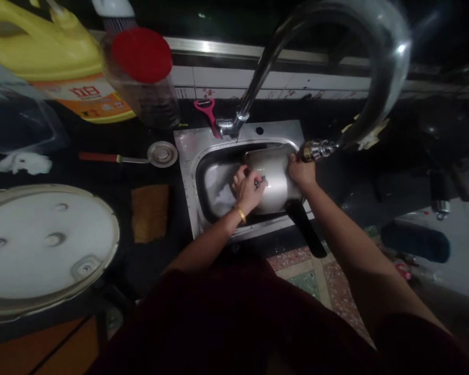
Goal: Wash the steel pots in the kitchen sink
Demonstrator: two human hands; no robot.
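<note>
A silver metal pot point(275, 179) with a black handle point(307, 229) lies tipped on its side in the steel sink point(185, 172). My right hand point(303, 171) grips the pot at its right end, just under the faucet's spout. Curled fingers of my left hand point(250, 188) press on the pot's outer wall, holding a small dark, shiny wad point(260, 182) that looks like a metal scourer. Most of the wad is hidden by the fingers. A yellow bracelet circles my left wrist. Whitish foam or cloth shows in the basin left of the pot.
The curved faucet point(254, 86) arches above the sink. To the left are a large round lid point(31, 260), a brown sponge-like pad point(150, 213), a red-handled ladle point(162, 154), a yellow jug point(78, 67) and a red-capped jar point(152, 99). A pink peeler point(208, 112) rests behind the basin.
</note>
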